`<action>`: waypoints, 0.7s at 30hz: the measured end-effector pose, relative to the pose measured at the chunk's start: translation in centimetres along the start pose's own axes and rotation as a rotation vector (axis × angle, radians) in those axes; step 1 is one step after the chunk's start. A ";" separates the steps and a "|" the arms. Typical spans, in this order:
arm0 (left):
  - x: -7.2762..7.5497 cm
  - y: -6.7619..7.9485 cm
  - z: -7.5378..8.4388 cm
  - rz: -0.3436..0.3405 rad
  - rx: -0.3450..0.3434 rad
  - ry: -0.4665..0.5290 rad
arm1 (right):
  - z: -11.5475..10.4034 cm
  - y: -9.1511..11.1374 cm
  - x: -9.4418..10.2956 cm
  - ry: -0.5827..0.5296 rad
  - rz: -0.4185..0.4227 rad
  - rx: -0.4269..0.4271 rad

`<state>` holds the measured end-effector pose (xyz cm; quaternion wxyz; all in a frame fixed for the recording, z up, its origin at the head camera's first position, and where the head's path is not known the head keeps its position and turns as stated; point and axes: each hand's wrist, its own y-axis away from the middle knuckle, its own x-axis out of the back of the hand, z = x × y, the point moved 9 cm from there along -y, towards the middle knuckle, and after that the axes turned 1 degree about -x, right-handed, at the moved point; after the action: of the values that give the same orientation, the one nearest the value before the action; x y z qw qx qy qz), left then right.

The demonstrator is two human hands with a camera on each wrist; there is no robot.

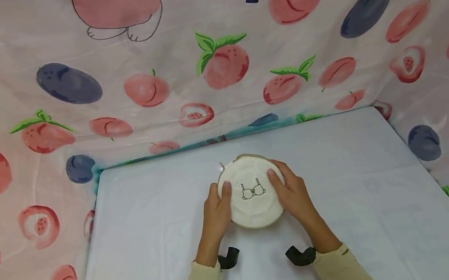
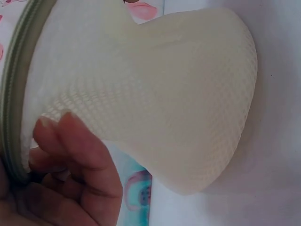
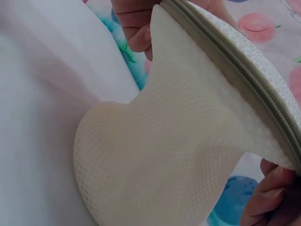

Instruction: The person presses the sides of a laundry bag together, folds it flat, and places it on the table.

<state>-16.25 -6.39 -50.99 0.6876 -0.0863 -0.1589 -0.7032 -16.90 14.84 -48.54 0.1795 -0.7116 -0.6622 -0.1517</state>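
Mesh bag (image 1: 255, 208) shows its bra drawing (image 1: 253, 191) only in the head view.

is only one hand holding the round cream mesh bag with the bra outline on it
No, the left hand and the right hand both grip the round cream mesh bag, one at each side.

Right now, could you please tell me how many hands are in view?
2: the left hand grips the mesh bag at its left edge, the right hand at its right.
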 end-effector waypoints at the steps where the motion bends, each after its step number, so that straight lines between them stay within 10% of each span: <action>1: 0.0 0.0 0.1 -0.003 -0.004 0.001 | 0.0 0.0 0.0 0.002 0.000 -0.001; 21: -0.4 -0.5 0.9 0.028 -0.073 -0.061 | 0.9 0.5 0.0 -0.026 0.063 -0.022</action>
<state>-16.83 -5.70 -50.35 0.6885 -0.1349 -0.1529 -0.6960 -16.44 15.25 -49.37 0.1675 -0.7358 -0.6402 -0.1439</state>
